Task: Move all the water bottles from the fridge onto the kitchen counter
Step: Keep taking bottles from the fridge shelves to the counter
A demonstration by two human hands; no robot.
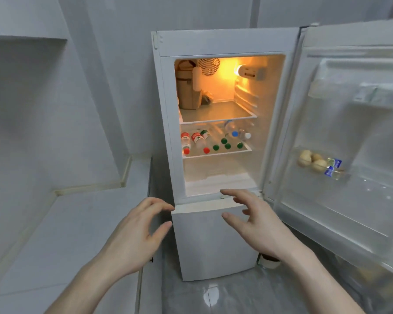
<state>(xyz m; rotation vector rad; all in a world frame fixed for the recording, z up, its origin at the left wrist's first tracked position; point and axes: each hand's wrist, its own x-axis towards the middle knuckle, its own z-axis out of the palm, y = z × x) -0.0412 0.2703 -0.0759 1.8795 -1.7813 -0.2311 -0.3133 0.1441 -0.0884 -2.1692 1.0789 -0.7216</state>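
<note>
Fridge shown with door swung open. Bottles are seen lying on their sides on the middle shelf, caps toward the front; none is yet set on the counter at left. Left hand and right hand are held before the fridge, fingers spread and loosely curved, nothing grasped. The bottles are judged light, smooth, possibly damp and prone to roll; each is best gripped round the body, behind the cap.
</note>
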